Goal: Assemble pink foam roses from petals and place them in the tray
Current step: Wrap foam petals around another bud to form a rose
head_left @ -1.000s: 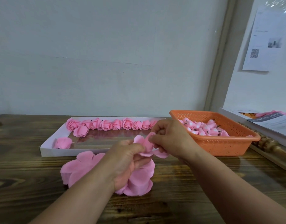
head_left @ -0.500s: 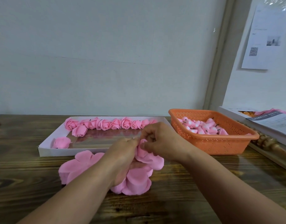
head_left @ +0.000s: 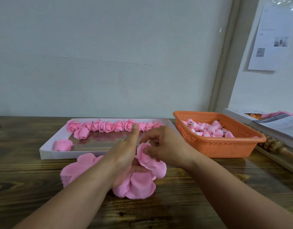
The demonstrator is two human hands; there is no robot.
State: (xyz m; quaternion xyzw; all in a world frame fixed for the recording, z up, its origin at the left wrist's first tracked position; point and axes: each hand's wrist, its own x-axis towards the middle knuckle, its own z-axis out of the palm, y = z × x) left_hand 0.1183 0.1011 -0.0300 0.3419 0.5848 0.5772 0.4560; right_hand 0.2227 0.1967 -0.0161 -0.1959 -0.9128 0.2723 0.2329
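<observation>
Behind the dark wooden table [head_left: 175,210] stands a plain pale wall [head_left: 109,55], and on the right side a paper with a QR code [head_left: 273,38] is fixed to it. On the table lies a white tray [head_left: 48,151], and along its far edge a row of finished pink roses [head_left: 109,126] is placed; one more rose [head_left: 62,145] lies alone near the front left corner of the tray. To the right of the tray sits an orange perforated basket [head_left: 225,147] with pink bud cores [head_left: 207,130] inside. In front of the tray, a stack of pink foam petals [head_left: 76,169] rests on the wood. Both hands meet above this place. The left hand [head_left: 126,156] holds a half-made rose [head_left: 147,157] from below, its fingers curled under the petals and the thumb pointing up. The right hand [head_left: 162,144] pinches the top edge of the inner petals with its fingertips [head_left: 146,150]. The outer petals hang down loose and reach the table
</observation>
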